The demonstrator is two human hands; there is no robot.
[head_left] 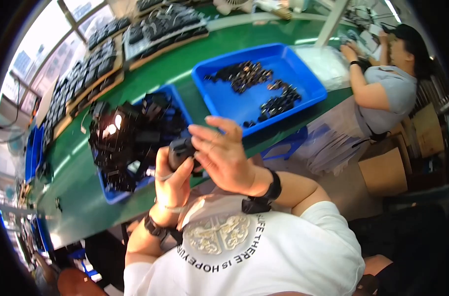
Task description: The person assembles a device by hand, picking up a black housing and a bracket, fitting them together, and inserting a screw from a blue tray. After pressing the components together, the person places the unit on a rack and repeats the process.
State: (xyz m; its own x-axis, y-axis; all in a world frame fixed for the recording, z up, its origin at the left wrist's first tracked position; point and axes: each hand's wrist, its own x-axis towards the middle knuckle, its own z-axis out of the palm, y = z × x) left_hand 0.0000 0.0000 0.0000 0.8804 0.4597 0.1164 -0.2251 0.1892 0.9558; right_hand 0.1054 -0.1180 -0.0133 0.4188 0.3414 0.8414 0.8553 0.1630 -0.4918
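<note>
My left hand (pixel 172 185) grips a small rounded black plastic part (pixel 179 152), thumb across its near side. From the right, my right hand (pixel 224 160) bends over the same part, its fingertips against the right side; its thumb is mostly hidden. What lies under those fingertips does not show. Left of my hands, a heap of glossy black plastic pieces (pixel 128 138) overfills a blue tray (pixel 111 196). Beyond my right hand stands a larger blue tray (pixel 212 101), holding small black and copper-coloured parts (pixel 249 76) in loose piles.
Racks of black parts (pixel 86 74) line the far left of the green table (pixel 81 197). A clear plastic bag (pixel 323 64) lies past the larger tray. At the right, a co-worker (pixel 392 89) sits at the table. Cardboard boxes (pixel 382 167) and a blue stool (pixel 286 145) stand below.
</note>
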